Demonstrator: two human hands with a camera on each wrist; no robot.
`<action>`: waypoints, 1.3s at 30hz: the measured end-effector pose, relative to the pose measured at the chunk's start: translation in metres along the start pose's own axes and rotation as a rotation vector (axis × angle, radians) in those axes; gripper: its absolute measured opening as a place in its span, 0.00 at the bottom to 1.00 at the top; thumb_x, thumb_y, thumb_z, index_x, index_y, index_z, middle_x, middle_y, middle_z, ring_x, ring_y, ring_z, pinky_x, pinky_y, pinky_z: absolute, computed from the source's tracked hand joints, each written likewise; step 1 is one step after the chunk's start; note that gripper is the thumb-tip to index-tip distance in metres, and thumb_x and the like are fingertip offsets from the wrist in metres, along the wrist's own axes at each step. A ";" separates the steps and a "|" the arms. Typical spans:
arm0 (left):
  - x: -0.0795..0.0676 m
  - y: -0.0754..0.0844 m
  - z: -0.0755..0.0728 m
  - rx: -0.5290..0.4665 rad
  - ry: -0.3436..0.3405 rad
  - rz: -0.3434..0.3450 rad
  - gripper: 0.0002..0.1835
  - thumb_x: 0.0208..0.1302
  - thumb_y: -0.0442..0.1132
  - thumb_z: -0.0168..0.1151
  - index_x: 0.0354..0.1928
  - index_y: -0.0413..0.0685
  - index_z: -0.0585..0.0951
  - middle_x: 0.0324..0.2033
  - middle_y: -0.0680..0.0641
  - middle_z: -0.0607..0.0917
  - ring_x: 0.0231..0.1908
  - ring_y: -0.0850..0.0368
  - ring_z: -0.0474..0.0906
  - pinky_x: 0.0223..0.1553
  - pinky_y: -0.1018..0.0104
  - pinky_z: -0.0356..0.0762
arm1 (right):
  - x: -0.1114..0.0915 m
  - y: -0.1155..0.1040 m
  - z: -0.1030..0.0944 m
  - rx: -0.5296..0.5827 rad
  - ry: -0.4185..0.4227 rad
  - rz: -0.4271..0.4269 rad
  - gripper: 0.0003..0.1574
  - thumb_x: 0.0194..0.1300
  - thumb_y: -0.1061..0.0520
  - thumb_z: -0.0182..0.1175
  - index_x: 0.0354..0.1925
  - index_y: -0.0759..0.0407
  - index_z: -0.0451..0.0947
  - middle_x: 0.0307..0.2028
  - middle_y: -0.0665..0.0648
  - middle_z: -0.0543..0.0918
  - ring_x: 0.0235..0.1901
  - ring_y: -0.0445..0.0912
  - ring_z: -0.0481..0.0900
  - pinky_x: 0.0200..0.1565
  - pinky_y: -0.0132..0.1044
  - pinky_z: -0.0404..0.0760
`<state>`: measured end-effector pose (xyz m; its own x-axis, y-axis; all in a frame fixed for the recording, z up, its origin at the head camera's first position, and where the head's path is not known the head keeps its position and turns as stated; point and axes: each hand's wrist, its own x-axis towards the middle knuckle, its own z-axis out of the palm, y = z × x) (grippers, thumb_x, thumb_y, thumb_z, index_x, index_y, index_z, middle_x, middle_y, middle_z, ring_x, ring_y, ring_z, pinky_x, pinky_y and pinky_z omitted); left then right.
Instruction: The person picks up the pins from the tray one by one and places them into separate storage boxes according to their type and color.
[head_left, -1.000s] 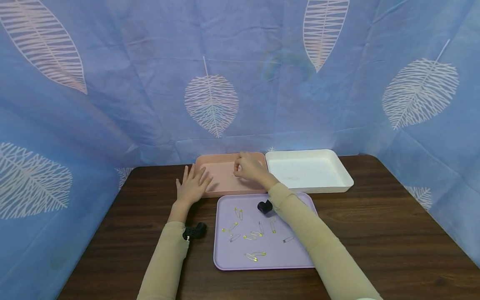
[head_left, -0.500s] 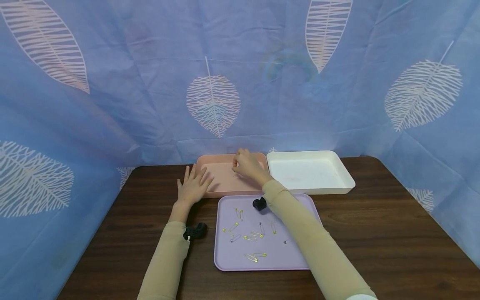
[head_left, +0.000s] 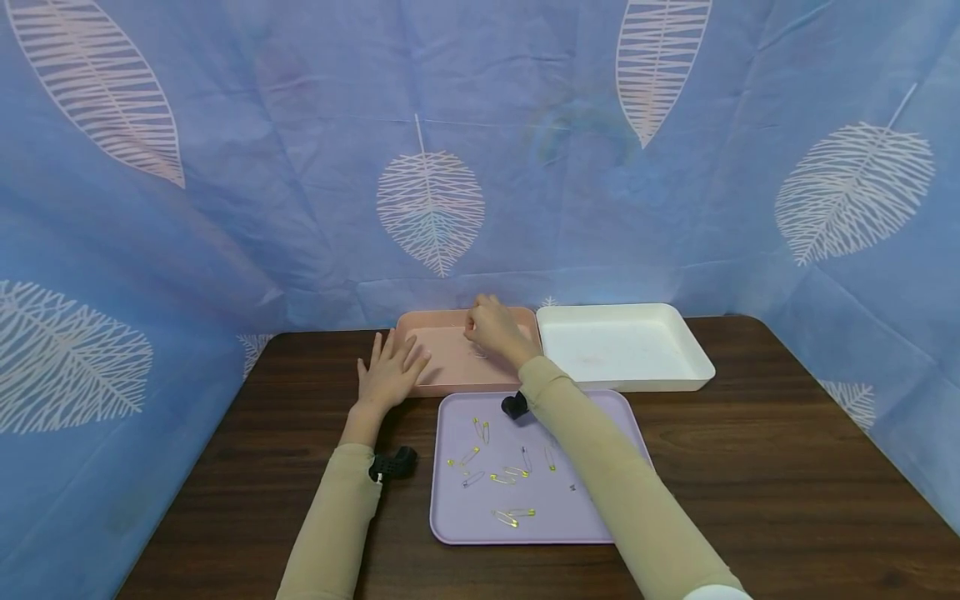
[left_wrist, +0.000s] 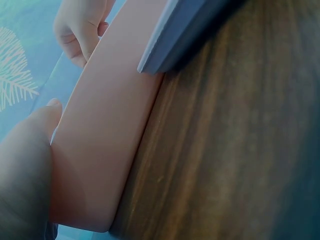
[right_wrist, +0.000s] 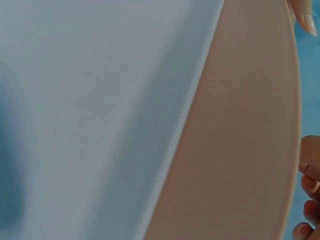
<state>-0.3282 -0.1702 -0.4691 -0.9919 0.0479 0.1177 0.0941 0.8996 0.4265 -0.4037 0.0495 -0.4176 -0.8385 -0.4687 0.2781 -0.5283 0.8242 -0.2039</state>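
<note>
My left hand lies with spread fingers over the left end of the pink tray; in the left wrist view its thumb reaches over the tray's near wall. The right hand is above that tray's right half, fingers bent and thumb drawn in. Just below it a thin pale safety pin shows on the tray floor. In the right wrist view the curled fingers are partly behind the tray wall, so I cannot tell whether they pinch anything. Several yellow and silver safety pins lie scattered on the purple tray.
A white tray stands against the pink one on its right. The purple tray lies in front of both, partly under the right sleeve. Behind the dark wooden table hangs a blue leaf-print cloth.
The right hand has shifted slightly up and left over the pink tray, and its forearm covers more of the purple tray. The left hand keeps its place. The view has moved a little.
</note>
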 end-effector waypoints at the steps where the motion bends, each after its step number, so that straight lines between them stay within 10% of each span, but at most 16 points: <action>1: 0.000 0.000 0.000 0.001 -0.001 0.000 0.38 0.68 0.72 0.36 0.76 0.65 0.56 0.78 0.45 0.45 0.77 0.41 0.32 0.66 0.24 0.37 | 0.000 0.000 0.000 0.000 0.005 -0.001 0.08 0.60 0.56 0.64 0.24 0.56 0.81 0.41 0.57 0.76 0.43 0.52 0.71 0.47 0.44 0.74; 39: 0.000 0.001 -0.003 -0.014 -0.025 -0.004 0.39 0.68 0.72 0.35 0.76 0.64 0.55 0.78 0.44 0.43 0.77 0.41 0.31 0.66 0.24 0.34 | -0.032 -0.007 -0.014 0.142 0.118 -0.023 0.09 0.60 0.56 0.68 0.26 0.55 0.79 0.37 0.56 0.74 0.38 0.49 0.66 0.41 0.41 0.69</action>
<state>-0.3276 -0.1704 -0.4662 -0.9941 0.0559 0.0935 0.0916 0.8937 0.4392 -0.3713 0.0630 -0.4116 -0.8087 -0.4395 0.3911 -0.5680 0.7564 -0.3245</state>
